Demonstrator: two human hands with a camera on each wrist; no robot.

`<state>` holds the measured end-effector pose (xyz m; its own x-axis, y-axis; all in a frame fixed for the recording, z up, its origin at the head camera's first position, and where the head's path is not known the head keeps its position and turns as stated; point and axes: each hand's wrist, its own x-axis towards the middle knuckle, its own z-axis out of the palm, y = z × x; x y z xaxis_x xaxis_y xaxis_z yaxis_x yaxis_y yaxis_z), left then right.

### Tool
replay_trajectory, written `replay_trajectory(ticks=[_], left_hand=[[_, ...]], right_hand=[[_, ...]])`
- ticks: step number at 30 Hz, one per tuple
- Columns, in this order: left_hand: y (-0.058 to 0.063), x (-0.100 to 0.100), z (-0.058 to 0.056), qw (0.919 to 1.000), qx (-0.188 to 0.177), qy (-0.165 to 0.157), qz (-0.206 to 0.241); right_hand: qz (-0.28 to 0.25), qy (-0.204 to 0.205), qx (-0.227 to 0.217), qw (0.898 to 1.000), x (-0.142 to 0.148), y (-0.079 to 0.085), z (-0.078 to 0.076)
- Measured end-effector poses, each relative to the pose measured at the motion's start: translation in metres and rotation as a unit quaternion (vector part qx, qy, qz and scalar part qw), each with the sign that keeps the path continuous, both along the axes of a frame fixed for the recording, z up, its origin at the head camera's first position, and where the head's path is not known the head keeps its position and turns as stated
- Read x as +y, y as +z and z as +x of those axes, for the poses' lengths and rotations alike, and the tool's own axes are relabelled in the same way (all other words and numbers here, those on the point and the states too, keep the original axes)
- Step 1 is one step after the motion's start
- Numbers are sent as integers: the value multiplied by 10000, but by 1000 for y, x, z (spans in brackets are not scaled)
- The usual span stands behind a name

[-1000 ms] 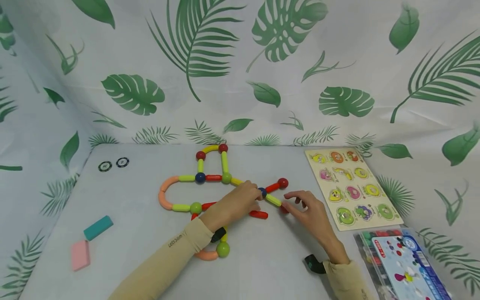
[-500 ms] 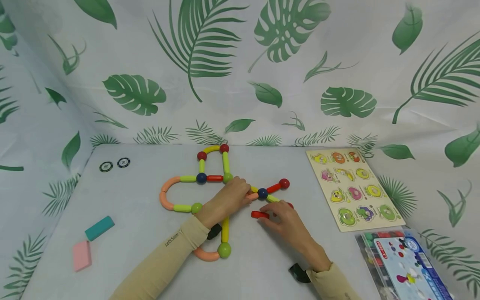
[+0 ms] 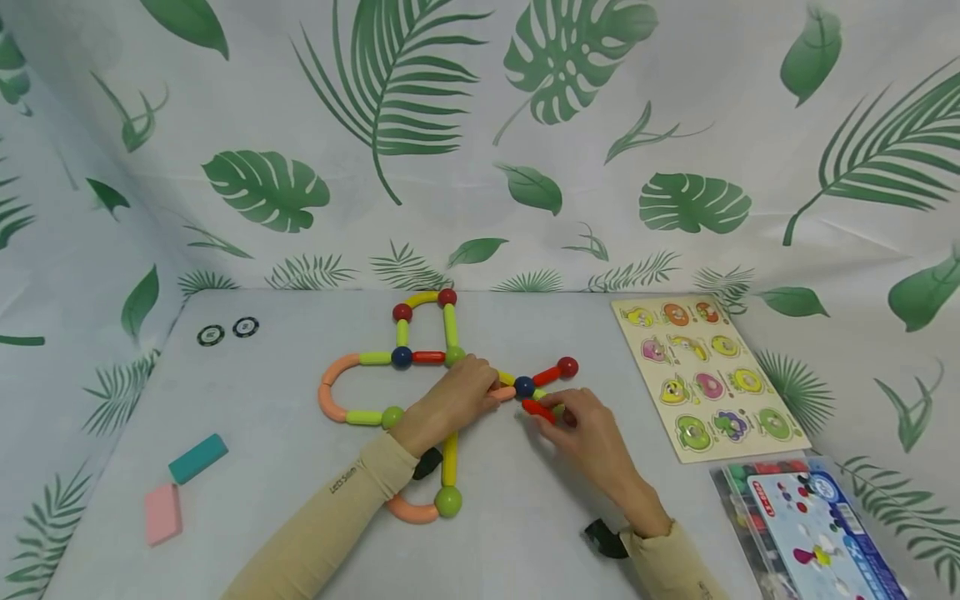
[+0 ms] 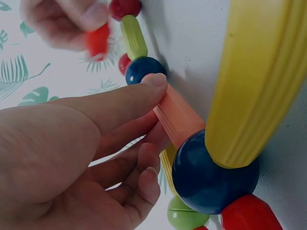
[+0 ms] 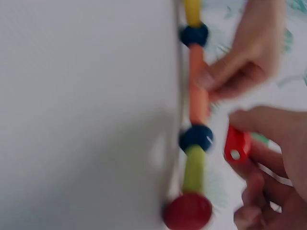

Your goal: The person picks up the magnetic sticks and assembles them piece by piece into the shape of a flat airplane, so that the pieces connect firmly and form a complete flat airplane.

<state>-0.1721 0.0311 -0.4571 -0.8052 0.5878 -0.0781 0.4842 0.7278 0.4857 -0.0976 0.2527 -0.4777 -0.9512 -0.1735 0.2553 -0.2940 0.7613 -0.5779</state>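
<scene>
My left hand (image 3: 453,404) pinches a salmon magnetic rod (image 4: 180,115) between thumb and fingers. That rod joins two navy balls; the thumb lies close to the one at its right end, a navy ball (image 3: 524,387). In my right hand (image 3: 592,442) is a short red magnetic rod (image 3: 538,410), held between thumb and fingers just in front of the same ball. The right wrist view shows the red rod's end (image 5: 235,154) apart from the row of rods and balls. A lime rod (image 5: 194,168) leads from the navy ball to a red ball (image 5: 188,212).
More joined rods and balls, with a green ball (image 3: 448,501), spread left of and under my left arm. A fruit puzzle board (image 3: 651,400) and a boxed set (image 3: 817,533) lie at right. Blocks, one teal (image 3: 198,458) and one pink (image 3: 162,514), and two round chips (image 3: 211,335) lie at left.
My right hand has moved left from the red ball, taken the loose red rod and brought it up beside the navy ball. My left hand has shifted slightly left, off that ball.
</scene>
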Motion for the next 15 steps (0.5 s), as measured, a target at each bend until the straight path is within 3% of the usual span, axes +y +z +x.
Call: replay_trajectory(ticks=[3, 7, 11, 15], left_hand=[[0, 0, 0, 10000, -31, 15, 44], [0, 0, -1, 10000, -34, 16, 35], [-1, 1, -1, 10000, -43, -2, 14], [0, 2, -1, 10000, -53, -22, 39]], right_hand=[[-321, -826, -58, 9961, 18, 5, -9], [-498, -1729, -763, 9807, 38, 5, -20], [-559, -2005, -1516, 9663, 44, 1, -26], [-585, -2101, -1860, 9580, 43, -3, -30]])
